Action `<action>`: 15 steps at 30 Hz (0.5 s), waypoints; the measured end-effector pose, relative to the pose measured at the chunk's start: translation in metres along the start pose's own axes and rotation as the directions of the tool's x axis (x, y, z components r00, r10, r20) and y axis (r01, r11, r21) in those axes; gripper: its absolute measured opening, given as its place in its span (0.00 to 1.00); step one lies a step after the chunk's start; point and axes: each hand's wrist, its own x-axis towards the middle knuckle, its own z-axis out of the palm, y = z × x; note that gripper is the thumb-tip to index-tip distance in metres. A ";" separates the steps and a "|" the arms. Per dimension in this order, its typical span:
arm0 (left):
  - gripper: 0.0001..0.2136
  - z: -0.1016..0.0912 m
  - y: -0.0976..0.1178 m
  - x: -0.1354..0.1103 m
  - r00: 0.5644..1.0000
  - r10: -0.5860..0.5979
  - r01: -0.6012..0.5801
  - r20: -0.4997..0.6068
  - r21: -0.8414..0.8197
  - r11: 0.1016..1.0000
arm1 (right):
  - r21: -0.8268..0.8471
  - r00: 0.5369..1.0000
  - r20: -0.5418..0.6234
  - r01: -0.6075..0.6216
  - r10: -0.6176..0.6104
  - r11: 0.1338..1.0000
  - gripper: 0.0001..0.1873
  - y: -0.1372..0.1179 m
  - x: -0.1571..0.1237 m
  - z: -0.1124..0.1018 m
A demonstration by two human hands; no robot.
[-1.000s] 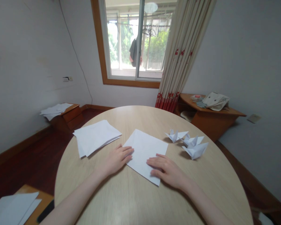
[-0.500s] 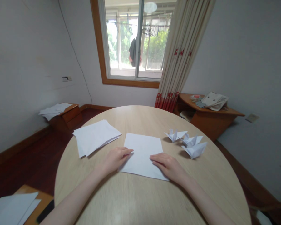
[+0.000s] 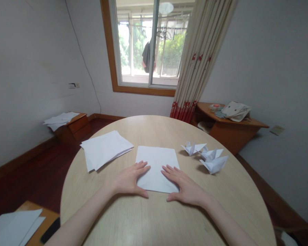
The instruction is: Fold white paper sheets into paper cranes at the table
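Observation:
A white sheet of paper (image 3: 157,159), roughly square, lies flat on the round wooden table (image 3: 149,222) in front of me. My left hand (image 3: 133,179) rests on its left side, fingers stretched over the paper and thumb apart on the table near the front edge. On the right side of the sheet lies my right hand (image 3: 182,184), also spread, its thumb below the paper's near edge. To the right of the sheet stand several folded paper cranes (image 3: 214,164). A stack of white paper (image 3: 106,148) sits to the left.
More paper (image 3: 17,225) lies on a low wooden surface at lower left, beside a dark object (image 3: 50,229). Behind the table are a small cabinet (image 3: 78,126) with papers, a window with a curtain (image 3: 202,58), and a corner desk (image 3: 226,131) bearing a cloth bag (image 3: 237,111).
Both hands have opened, with fingers spreading over the paper and thumbs moving out toward me. The sheet's near edge has shifted slightly and sits straighter.

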 end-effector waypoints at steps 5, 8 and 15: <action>0.49 0.001 -0.002 0.001 0.996 0.049 -0.050 0.076 0.018 0.999 | -0.021 0.997 0.078 -0.028 0.029 0.999 0.52 -0.001 0.000 0.000; 0.41 -0.002 0.002 0.000 0.997 0.040 -0.041 0.071 0.017 0.999 | -0.034 0.996 0.076 -0.036 0.038 0.999 0.48 -0.002 -0.001 -0.001; 0.28 -0.014 0.013 -0.003 0.999 0.033 -0.033 0.030 -0.003 0.999 | -0.018 0.997 0.070 -0.041 0.042 0.999 0.41 -0.010 -0.004 -0.008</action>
